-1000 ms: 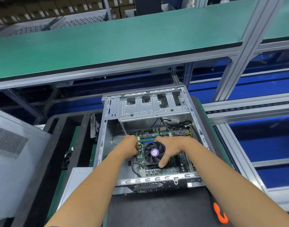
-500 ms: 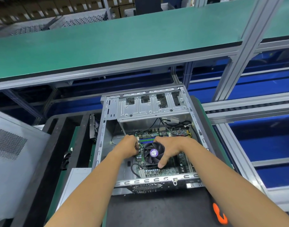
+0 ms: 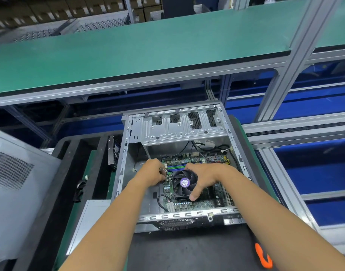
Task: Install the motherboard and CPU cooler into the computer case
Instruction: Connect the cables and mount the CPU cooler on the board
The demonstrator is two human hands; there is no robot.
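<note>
Both forearms were bare, no sleeves in shot; left hand (image 3: 153,173) & right hand (image 3: 204,178) had no gloves, rings, watch or wrist strap; nails short, unpainted on the thumb seen.

A single wide-angle camera worn on the person's head looks forward and steeply down, from close above, into the open computer case (image 3: 126,153) below a green shelf (image 3: 140,53).
</note>
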